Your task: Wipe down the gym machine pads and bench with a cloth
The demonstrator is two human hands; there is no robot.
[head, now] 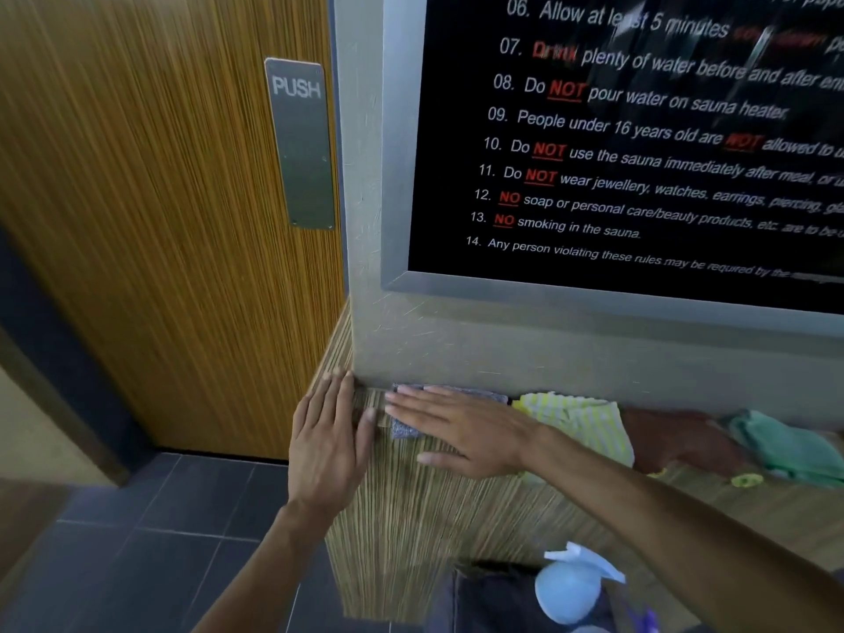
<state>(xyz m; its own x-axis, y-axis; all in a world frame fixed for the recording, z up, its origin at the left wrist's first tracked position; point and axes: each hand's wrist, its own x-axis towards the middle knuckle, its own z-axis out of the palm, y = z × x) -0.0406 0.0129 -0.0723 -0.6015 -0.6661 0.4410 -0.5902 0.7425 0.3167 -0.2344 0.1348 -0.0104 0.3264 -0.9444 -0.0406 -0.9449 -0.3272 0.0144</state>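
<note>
Right hand (461, 431) lies flat on a grey cloth (406, 429) atop the wooden ledge (434, 518); left hand (326, 431) flat beside it.

"PUSH" is engraved on the metal door plate (300, 143). Numbered sauna rules, 06 to 14, are printed on the framed black notice (639, 143), with "NOT" and "NO" marked in red.

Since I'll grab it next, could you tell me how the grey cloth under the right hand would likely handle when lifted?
The grey cloth lies flat and thin under the right hand, so it will probably droop. It looks light. On the smooth ledge it may slide when pushed.
</note>
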